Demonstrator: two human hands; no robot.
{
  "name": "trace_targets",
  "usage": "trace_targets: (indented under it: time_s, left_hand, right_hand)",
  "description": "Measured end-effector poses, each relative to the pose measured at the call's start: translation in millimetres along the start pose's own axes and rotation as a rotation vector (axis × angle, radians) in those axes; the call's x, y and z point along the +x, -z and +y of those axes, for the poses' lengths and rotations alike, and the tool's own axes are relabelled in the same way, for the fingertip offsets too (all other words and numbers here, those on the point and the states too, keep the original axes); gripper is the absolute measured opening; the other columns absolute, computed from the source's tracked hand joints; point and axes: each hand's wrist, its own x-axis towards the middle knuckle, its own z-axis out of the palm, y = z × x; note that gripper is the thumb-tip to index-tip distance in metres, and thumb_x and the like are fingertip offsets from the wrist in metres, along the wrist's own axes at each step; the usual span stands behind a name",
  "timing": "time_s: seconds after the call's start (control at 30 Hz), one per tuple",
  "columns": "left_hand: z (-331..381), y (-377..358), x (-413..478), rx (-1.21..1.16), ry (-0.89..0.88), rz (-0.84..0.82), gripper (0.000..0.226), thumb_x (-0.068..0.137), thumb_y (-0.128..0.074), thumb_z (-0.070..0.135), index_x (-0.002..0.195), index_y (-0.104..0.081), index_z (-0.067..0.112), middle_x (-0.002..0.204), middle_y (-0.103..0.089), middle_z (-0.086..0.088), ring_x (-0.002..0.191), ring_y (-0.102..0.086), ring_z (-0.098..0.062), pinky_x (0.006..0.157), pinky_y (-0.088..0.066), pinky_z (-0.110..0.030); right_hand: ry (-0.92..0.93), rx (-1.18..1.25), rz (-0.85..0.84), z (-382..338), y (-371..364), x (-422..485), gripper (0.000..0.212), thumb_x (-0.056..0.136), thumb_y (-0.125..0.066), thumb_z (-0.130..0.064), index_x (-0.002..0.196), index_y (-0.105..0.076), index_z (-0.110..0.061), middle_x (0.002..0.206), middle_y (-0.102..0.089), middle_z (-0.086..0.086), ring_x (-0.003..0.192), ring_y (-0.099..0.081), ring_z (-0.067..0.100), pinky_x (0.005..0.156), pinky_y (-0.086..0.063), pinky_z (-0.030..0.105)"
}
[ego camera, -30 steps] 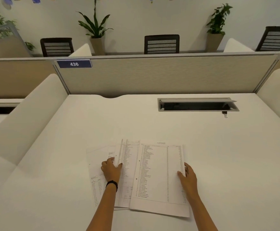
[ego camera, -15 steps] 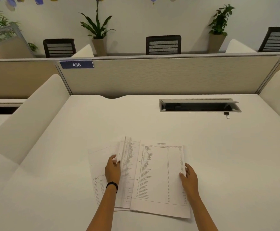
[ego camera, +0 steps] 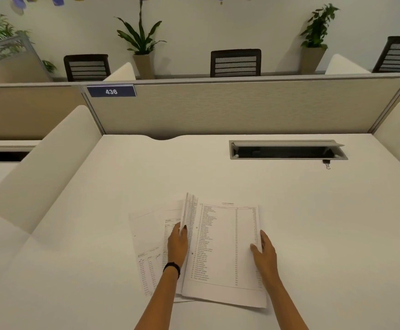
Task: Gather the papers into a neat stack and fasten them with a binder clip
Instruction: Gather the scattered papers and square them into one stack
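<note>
Several printed papers point(ego camera: 225, 246) lie fanned out on the white desk point(ego camera: 313, 222) in front of me. My left hand point(ego camera: 178, 244), with a black band on the wrist, pushes the left edge of some middle sheets, which curl up along that edge. More sheets point(ego camera: 146, 244) stick out to the left, under and beyond that hand. My right hand point(ego camera: 264, 253) rests flat against the right edge of the top sheet. A small black binder clip point(ego camera: 326, 163) lies far off at the back right, just below the cable slot.
A metal cable slot point(ego camera: 287, 151) with its lid up is set into the desk at the back right. A beige partition point(ego camera: 242, 108) labelled 436 closes the back. White rounded side dividers point(ego camera: 42, 170) stand left and right.
My left hand has slid right, pushing the middle sheets toward the top sheet so their left edge lifts higher. My right hand has stayed at the right edge.
</note>
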Motion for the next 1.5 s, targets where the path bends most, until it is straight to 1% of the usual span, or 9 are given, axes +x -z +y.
trace_targets:
  time_s: [0.13,0.23,0.33,0.57,0.8,1.0,1.23,1.37,1.5]
  left_hand:
    - [2.9,-7.6,-3.5,-0.011,-0.025,-0.031,0.026,0.096,-0.043,0.023,0.121,-0.049,0.019,0.099,-0.061,0.007,0.084,-0.058,-0.002,0.068,-0.047,-0.010]
    - [3.3,-13.0,-6.0,-0.024,-0.025,-0.080,0.031,0.094,-0.049,0.027,0.124,-0.047,0.022,0.111,-0.063,0.001,0.097,-0.061,-0.014,0.086,-0.054,-0.032]
    - [4.3,-13.4,-7.1,-0.013,-0.028,-0.113,0.038,0.092,-0.052,0.024,0.130,-0.044,0.020,0.121,-0.059,-0.001,0.108,-0.058,-0.018,0.097,-0.050,-0.040]
    - [14.5,-5.9,-5.2,-0.063,0.015,-0.131,0.045,0.091,-0.055,0.017,0.133,-0.040,0.015,0.121,-0.057,-0.003,0.106,-0.056,-0.018,0.098,-0.048,-0.037]
    - [18.3,-10.0,-10.5,-0.026,-0.006,-0.196,0.047,0.092,-0.052,0.013,0.136,-0.035,0.015,0.124,-0.050,0.005,0.111,-0.049,-0.011,0.095,-0.040,-0.024]
    - [26.2,-6.1,-4.9,-0.043,-0.039,-0.191,0.043,0.092,-0.054,0.018,0.132,-0.040,0.018,0.130,-0.051,0.004,0.114,-0.050,-0.011,0.099,-0.042,-0.027]
    - [58.1,-3.1,-3.4,-0.155,-0.153,-0.194,0.026,0.091,-0.056,0.022,0.115,-0.051,0.027,0.116,-0.061,0.006,0.104,-0.059,-0.006,0.083,-0.053,-0.020]
    - [76.2,-3.0,-6.3,-0.192,-0.210,-0.182,0.022,0.091,-0.056,0.023,0.111,-0.052,0.030,0.113,-0.063,0.007,0.100,-0.062,-0.007,0.080,-0.055,-0.022]
    - [90.9,-5.6,-10.0,-0.219,-0.255,-0.156,0.021,0.092,-0.052,0.023,0.111,-0.049,0.032,0.110,-0.060,0.010,0.099,-0.062,-0.008,0.073,-0.057,-0.020]
  right_hand:
    - [0.025,-0.054,-0.047,-4.9,-6.7,-3.9,0.059,0.090,-0.051,-0.007,0.143,-0.024,-0.008,0.148,-0.032,0.011,0.134,-0.033,0.026,0.108,-0.028,0.033]
    - [0.046,-0.083,-0.110,-5.7,-9.1,-4.5,0.063,0.090,-0.052,-0.009,0.145,-0.020,-0.010,0.151,-0.026,0.009,0.137,-0.028,0.024,0.110,-0.023,0.031]
    - [0.055,-0.096,-0.130,-4.8,-8.4,-3.1,0.064,0.090,-0.052,-0.009,0.145,-0.019,-0.011,0.152,-0.024,0.006,0.139,-0.026,0.022,0.112,-0.022,0.032]
    - [0.015,-0.030,-0.040,-1.3,-2.5,1.1,0.060,0.090,-0.050,-0.005,0.143,-0.024,-0.014,0.149,-0.031,0.008,0.135,-0.033,0.026,0.112,-0.029,0.042]
    - [0.048,-0.104,-0.090,-0.5,-5.2,1.8,0.055,0.091,-0.047,-0.005,0.142,-0.027,-0.011,0.148,-0.033,0.008,0.134,-0.035,0.024,0.113,-0.029,0.039]
    - [-0.013,0.046,-0.066,-5.9,2.2,5.9,0.055,0.091,-0.045,-0.001,0.142,-0.029,-0.015,0.147,-0.035,0.007,0.133,-0.037,0.022,0.109,-0.032,0.038]
    - [-0.032,0.174,-0.064,-21.2,10.5,10.4,0.052,0.092,-0.049,-0.009,0.141,-0.031,-0.014,0.138,-0.047,0.010,0.119,-0.050,0.026,0.097,-0.043,0.037]
    - [0.035,0.231,-0.026,-38.3,14.3,8.2,0.037,0.090,-0.049,-0.005,0.127,-0.050,-0.010,0.118,-0.061,0.008,0.096,-0.061,0.018,0.076,-0.050,0.025]
    - [0.155,0.281,0.054,-56.9,16.9,5.1,0.022,0.089,-0.052,-0.004,0.109,-0.057,-0.011,0.106,-0.066,0.007,0.092,-0.063,0.016,0.067,-0.053,0.019]
